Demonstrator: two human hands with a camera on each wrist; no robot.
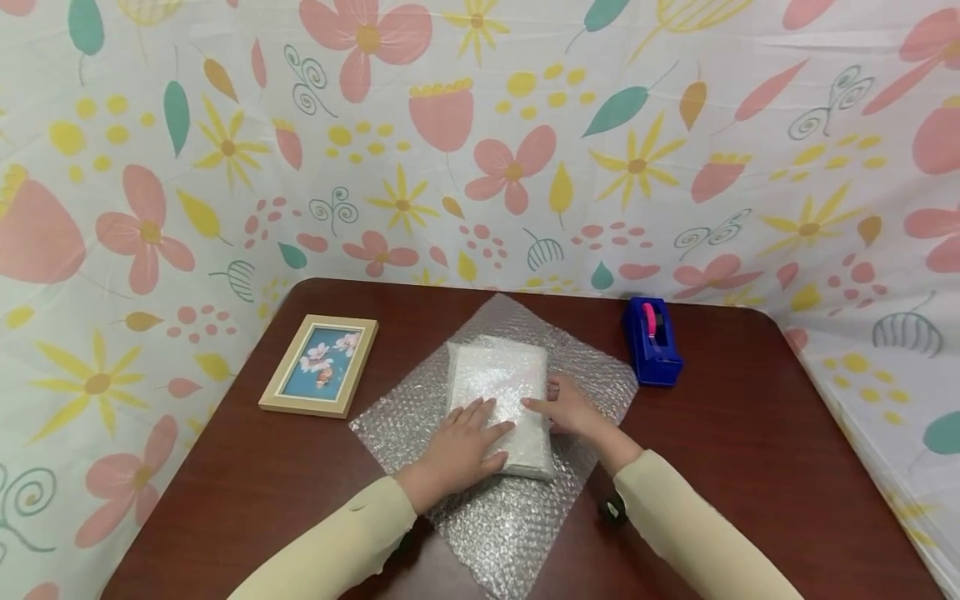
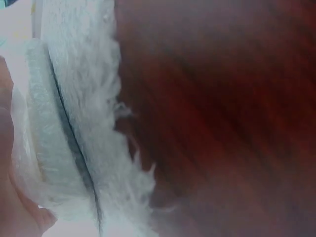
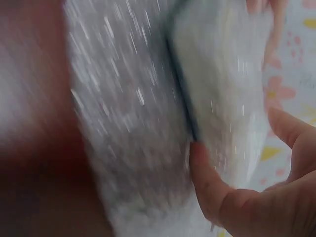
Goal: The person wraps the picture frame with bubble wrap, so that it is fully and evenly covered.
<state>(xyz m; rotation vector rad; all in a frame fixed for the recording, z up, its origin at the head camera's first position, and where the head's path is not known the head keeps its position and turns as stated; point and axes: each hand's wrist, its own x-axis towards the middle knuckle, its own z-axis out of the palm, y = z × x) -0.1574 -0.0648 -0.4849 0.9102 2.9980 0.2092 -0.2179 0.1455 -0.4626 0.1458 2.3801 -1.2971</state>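
Observation:
A flat rectangular package (image 1: 501, 375) wrapped in clear bubble wrap lies on a larger sheet of bubble wrap (image 1: 495, 533), which is spread cornerwise on the table. My left hand (image 1: 461, 446) rests on the lower left of the package with its fingers spread. At the right edge, my right hand (image 1: 573, 408) pinches the package, thumb on top and fingers against the side. In the right wrist view, thumb and fingers of the right hand (image 3: 261, 202) stand around the package's edge (image 3: 217, 94). What the wrapping covers is blurred.
A light wooden picture frame (image 1: 363, 350) with a flower picture lies at the left of the brown table (image 1: 750, 467). A blue tape dispenser (image 1: 654, 354) with a pink core stands at the back right. Behind the table hangs a flower-patterned cloth (image 1: 510, 100).

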